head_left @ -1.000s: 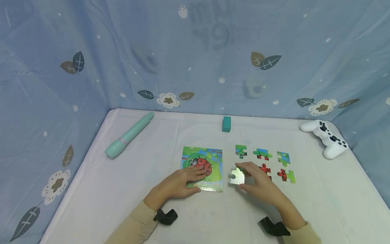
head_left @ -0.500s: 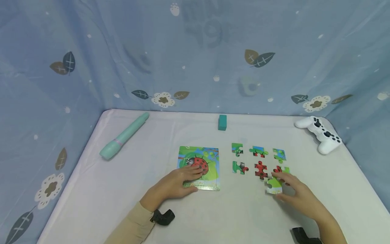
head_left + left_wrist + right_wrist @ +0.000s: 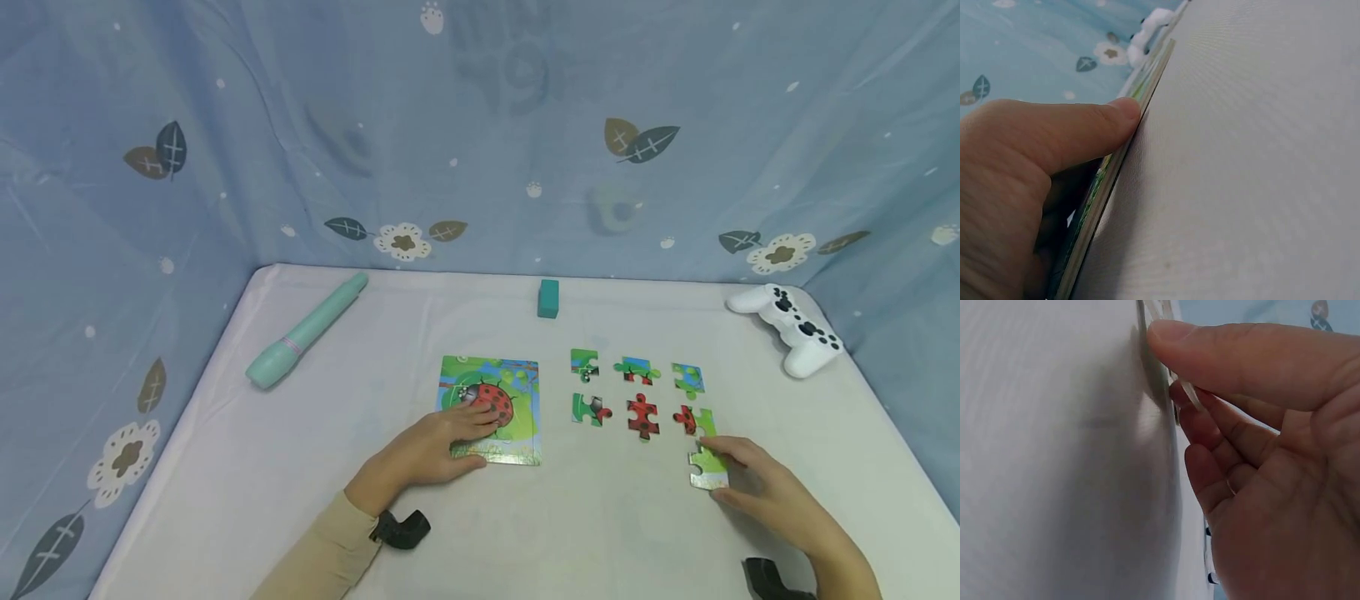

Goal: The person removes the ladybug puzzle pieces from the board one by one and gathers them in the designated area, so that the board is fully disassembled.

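Note:
My left hand (image 3: 431, 446) lies on a square ladybug puzzle board (image 3: 526, 417), its fingers stretched over the red ladybug. In the left wrist view, the thumb (image 3: 1097, 125) rests along the board's edge. On the right, my right hand (image 3: 776, 492) pinches a green jigsaw piece (image 3: 709, 472) between thumb and fingers, close over the cloth. That piece sits just below a red-and-green jigsaw piece (image 3: 706, 422), near its lower edge. In the right wrist view, the hand (image 3: 1285, 462) shows the piece only edge-on, partly hidden by the thumb.
Several jigsaw pieces lie in two rows right of the board, among them a red piece (image 3: 642, 416). A teal block (image 3: 548, 299) stands behind. A mint-green microphone-shaped object (image 3: 307, 331) lies far left, a white game controller (image 3: 787, 329) far right. Blue curtain (image 3: 480, 142) borders the back.
My right hand has carried the jigsaw piece from beside the board to the right, below the row's rightmost piece. The left hand stays on the board. The head view has shifted slightly.

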The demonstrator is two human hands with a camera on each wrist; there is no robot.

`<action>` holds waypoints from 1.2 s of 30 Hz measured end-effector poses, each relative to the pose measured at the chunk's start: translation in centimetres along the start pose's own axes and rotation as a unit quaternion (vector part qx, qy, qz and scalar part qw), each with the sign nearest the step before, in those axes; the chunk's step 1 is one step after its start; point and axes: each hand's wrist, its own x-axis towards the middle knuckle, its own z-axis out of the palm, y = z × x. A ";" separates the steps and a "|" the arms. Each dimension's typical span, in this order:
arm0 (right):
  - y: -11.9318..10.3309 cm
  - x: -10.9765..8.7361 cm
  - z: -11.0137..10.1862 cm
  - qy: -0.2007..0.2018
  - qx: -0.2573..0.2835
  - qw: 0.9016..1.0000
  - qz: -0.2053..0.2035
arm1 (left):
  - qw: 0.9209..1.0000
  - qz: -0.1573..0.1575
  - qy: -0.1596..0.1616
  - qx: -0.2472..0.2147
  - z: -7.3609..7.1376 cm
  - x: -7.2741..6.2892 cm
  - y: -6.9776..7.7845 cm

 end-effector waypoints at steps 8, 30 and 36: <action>0.1 0.4 0.2 -0.012 -0.017 1.000 0.003 | 1.000 0.013 0.009 0.003 0.0 0.1 -0.1; -3.2 1.4 1.5 0.044 0.066 0.992 -0.098 | 1.000 -0.001 0.013 -0.019 0.2 0.0 -0.1; -5.4 3.2 2.9 0.021 0.078 0.990 -0.115 | 0.999 -0.001 0.019 -0.043 0.1 -0.1 0.0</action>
